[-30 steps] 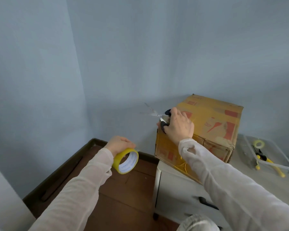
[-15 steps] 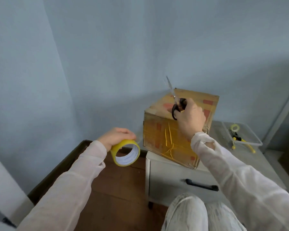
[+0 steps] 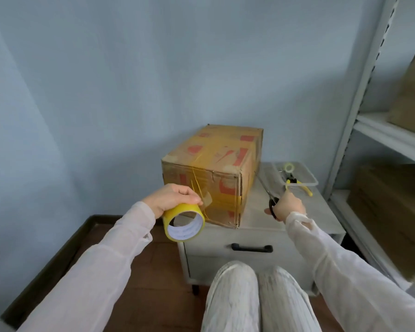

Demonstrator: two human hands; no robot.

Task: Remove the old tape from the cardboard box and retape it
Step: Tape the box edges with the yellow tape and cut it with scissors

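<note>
1. Fingers of the left hand [image 3: 170,200] curl over a roll of yellow adhesive tape [image 3: 183,222]. Its hollow core faces the wearer, likely so that it is ready for retaping. A pale tape flap sits just past the thumb; I cannot tell whether it belongs to the roll or the box.
2. The right hand [image 3: 289,208] clamps the black handles of steel scissors [image 3: 267,190]. The blades are together and point away from the palm, probably for safety.
3. Between the two grips, just beyond the roll, the worn brown cardboard box with red print [image 3: 213,173] sits closed on a white drawer cabinet [image 3: 321,216]. Yellow tape crosses its top and front.
4. Beyond the right hand, a clear plastic tray [image 3: 314,182] holds yellow-handled pliers [image 3: 297,185], within easy reach.
</note>
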